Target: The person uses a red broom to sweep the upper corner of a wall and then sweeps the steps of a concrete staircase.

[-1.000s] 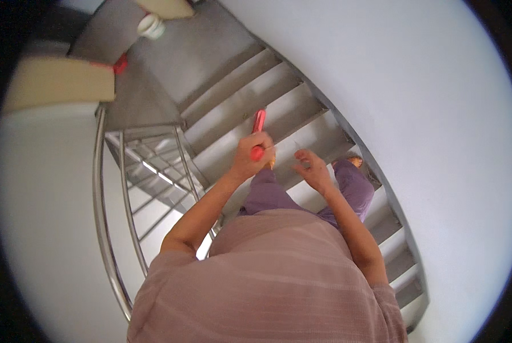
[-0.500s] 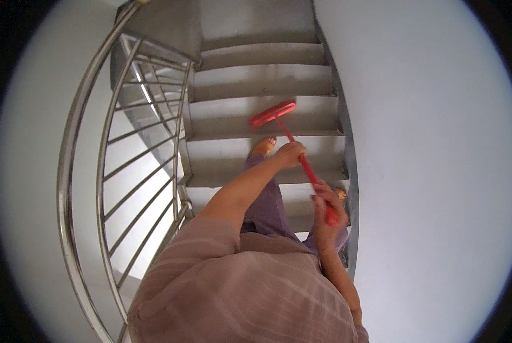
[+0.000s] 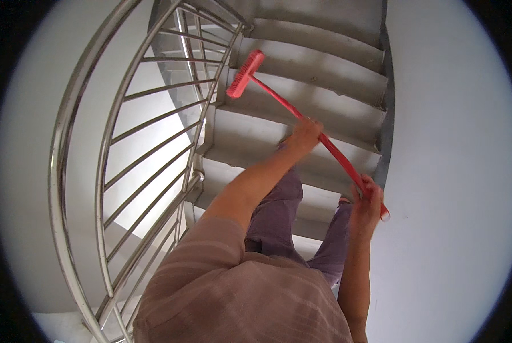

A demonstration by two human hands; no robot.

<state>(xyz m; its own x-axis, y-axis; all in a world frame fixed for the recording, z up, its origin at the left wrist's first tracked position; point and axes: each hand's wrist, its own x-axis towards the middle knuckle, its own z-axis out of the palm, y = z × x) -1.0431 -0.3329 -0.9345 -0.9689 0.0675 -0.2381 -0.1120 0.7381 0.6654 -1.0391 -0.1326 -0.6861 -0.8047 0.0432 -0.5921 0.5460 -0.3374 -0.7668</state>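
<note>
A red long-handled broom (image 3: 339,154) slants across the staircase. My left hand (image 3: 307,135) is wrapped round the middle of its handle. Near the handle's lower end, beside the right wall, my right hand (image 3: 368,207) grips it with the fingers closed. The broom head (image 3: 245,74) is at the far left, close to the stair railing, with its short bristles showing along its left side. Whether the head touches a step or hangs above it, I cannot tell.
Grey concrete steps (image 3: 301,97) run up the middle of the view. A metal handrail with several bars (image 3: 153,86) curves along the left. The white wall (image 3: 444,171) stands close on the right, with a dark skirting strip (image 3: 390,103) at its foot. My legs straddle different steps.
The broom head has swung left toward the railing and turned so that its bristles show. My right hand has moved right toward the wall with the handle's end. The view has shifted too.
</note>
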